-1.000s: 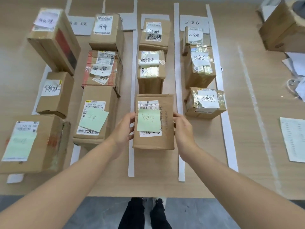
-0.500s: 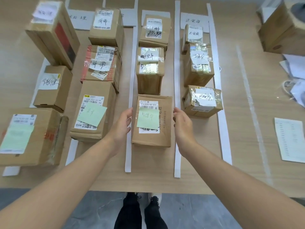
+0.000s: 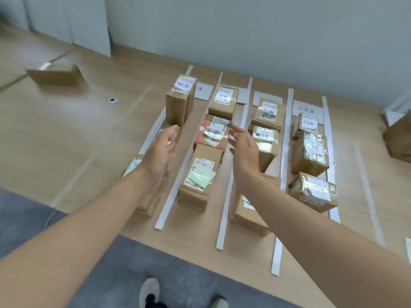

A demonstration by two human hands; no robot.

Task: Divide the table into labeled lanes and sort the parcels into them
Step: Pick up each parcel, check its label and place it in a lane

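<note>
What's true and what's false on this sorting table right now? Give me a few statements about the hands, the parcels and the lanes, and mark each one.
1. Both hands are empty, with straight fingers. True: the left hand and the right hand hold nothing.
2. The right hand has a grip on the parcel with the green note that shows between the hands. False: that green-note parcel lies on the table with no hand on it.
3. White paper strips divide the table into lanes. True.
4. The rightmost lane holds one parcel. False: three taped parcels stand in it.
5. A lone box sits apart at the far left. True.
</note>
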